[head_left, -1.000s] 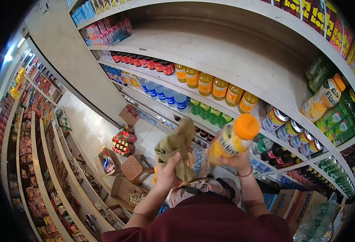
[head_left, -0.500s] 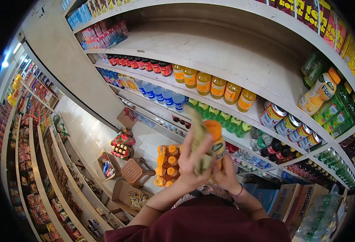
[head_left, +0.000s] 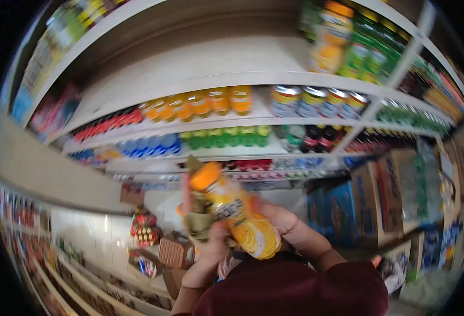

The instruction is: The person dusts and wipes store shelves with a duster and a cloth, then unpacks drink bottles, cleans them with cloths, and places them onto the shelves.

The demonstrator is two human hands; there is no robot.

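An orange-capped juice bottle (head_left: 242, 213) is tilted in front of my body, its cap toward the upper left. My right hand (head_left: 274, 215) grips it along its right side. My left hand (head_left: 213, 245) holds a crumpled olive-green cloth (head_left: 198, 218) against the bottle's left side. Motion blurs the fingertips, and the bottle hides part of both hands. A similar orange-capped bottle (head_left: 333, 39) stands on the upper shelf beside green bottles (head_left: 369, 52).
Curved shelves (head_left: 200, 76) cross the view, with orange drinks (head_left: 200, 104), cans (head_left: 313, 101) and green-labelled bottles (head_left: 226, 137). A brown stool (head_left: 175, 250) stands on the floor at lower left. Cardboard boxes (head_left: 366, 195) and wrapped bottles (head_left: 420, 184) are at the right.
The view has swung toward the right side of the shelves. The bottle now leans with its cap to the upper left, and the cloth has come from apart to against it.
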